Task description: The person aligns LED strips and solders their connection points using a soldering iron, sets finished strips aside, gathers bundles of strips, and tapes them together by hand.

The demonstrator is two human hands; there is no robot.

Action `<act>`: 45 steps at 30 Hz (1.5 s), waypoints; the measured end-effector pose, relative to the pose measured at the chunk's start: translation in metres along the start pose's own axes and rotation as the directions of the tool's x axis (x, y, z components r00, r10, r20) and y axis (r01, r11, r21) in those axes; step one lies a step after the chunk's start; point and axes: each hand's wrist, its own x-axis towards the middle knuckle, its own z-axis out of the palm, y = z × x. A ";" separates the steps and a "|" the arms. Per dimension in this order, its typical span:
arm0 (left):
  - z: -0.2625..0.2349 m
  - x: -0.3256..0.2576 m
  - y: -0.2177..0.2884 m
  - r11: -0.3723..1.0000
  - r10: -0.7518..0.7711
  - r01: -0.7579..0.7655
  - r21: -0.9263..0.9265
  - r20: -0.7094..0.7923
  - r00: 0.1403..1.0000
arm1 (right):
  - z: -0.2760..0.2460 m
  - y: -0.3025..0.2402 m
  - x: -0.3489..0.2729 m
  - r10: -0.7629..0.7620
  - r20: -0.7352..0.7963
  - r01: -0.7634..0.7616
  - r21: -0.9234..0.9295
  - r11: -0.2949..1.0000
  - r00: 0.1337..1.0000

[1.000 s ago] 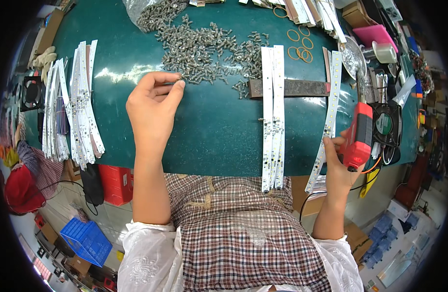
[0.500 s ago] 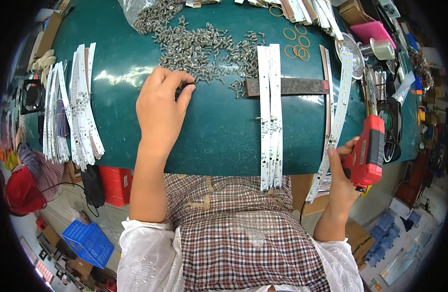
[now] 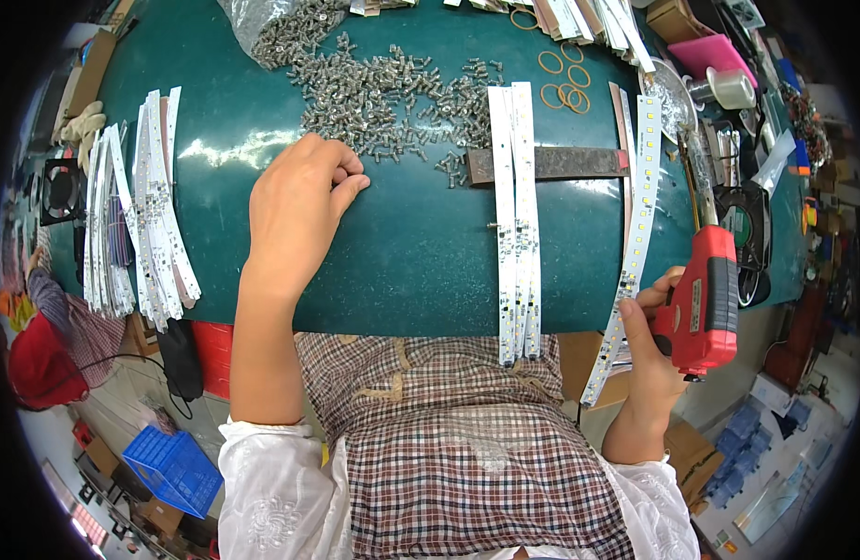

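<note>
My left hand (image 3: 299, 201) is above the green table, just at the near edge of a pile of small silver metal parts (image 3: 355, 89). Its thumb and forefinger are pinched together; whatever may be between them is hidden. On the right, my right hand (image 3: 649, 341) is closed round a red and black soldering gun (image 3: 708, 303) whose long metal shaft points away from me. The same hand's thumb and fingers also grip a long white LED strip (image 3: 645, 187), its lower end past the table edge. Three more LED strips (image 3: 516, 215) lie side by side across a dark flat bar (image 3: 575, 163).
Stacked LED strips (image 3: 155, 205) lie at the left, with others at the far right. Rubber bands (image 3: 572, 96), a round dish (image 3: 671, 103), a wire spool (image 3: 732, 90) and a black fan (image 3: 752, 219) are to the right. Another person (image 3: 47, 364) sits at the far left.
My left hand has drawn back slightly toward the left, away from the pile. The LED strip in my right hand has shifted left and nearer to me.
</note>
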 end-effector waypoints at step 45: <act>0.036 -0.034 0.101 -0.063 -0.041 0.598 -0.799 0.601 0.798 | 0.044 -0.003 -0.001 0.102 0.289 -0.174 0.237 0.956 0.952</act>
